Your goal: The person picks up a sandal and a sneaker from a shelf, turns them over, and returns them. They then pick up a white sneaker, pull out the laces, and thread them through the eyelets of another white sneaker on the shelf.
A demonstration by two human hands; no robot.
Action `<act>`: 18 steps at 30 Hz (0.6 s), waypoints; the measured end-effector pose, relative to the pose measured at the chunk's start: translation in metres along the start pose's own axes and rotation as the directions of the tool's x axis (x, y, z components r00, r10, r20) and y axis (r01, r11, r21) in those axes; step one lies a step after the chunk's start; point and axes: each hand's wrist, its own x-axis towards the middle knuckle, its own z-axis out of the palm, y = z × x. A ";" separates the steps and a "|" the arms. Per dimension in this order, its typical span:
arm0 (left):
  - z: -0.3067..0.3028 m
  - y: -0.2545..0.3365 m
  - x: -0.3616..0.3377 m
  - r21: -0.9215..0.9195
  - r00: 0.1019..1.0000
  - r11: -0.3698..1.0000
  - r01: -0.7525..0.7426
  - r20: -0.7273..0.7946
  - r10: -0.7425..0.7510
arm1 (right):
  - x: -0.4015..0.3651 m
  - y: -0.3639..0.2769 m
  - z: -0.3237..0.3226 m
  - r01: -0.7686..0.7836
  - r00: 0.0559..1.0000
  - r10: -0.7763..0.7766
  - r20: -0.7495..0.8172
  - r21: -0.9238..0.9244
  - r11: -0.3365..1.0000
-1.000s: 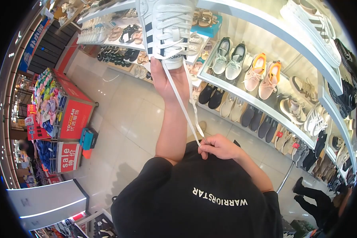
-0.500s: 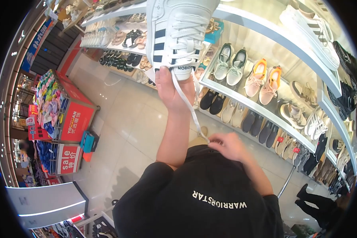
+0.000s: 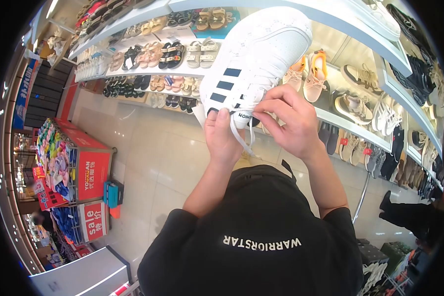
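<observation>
A white sneaker [image 3: 261,42] with dark side stripes is held up in front of me, toe pointing away. My left hand [image 3: 221,135] grips it at the heel end, thumb against the side near the collar. My right hand [image 3: 292,121] is at the top of the lacing beside the tongue, thumb and fingers pinched on the white shoelace [image 3: 261,93]. A loose loop of lace hangs below the tongue between my two hands. The fingers of my left hand under the shoe are hidden.
Lit shelves [image 3: 330,116] of shoes and sandals run behind the sneaker and along the right. At the left stands a red sale bin [image 3: 93,170] heaped with goods. A person's dark-clothed legs [image 3: 404,214] show at the right. Pale floor tiles [image 3: 148,167] lie below.
My right hand has moved from near my waist, where it held the lace end, up to the sneaker's lacing. The lace, stretched before, now hangs slack. The sneaker has shifted right and tilted in view.
</observation>
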 end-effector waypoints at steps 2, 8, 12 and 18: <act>-0.008 -0.006 -0.004 0.020 0.999 0.999 0.046 0.020 -0.046 | -0.004 0.004 -0.001 0.038 0.998 -0.036 0.051 -0.031 0.999; -0.012 -0.015 -0.006 0.038 0.998 0.997 0.063 0.026 -0.064 | -0.011 0.012 -0.002 0.028 0.996 -0.025 0.087 -0.031 0.999; 0.003 -0.016 -0.005 -0.042 0.997 0.997 0.058 -0.051 -0.060 | -0.016 0.012 0.000 -0.071 0.997 0.070 0.041 0.012 0.997; -0.009 -0.022 -0.009 0.052 0.999 0.997 0.049 0.021 -0.050 | -0.013 0.004 -0.003 -0.124 0.992 0.123 0.035 0.021 0.992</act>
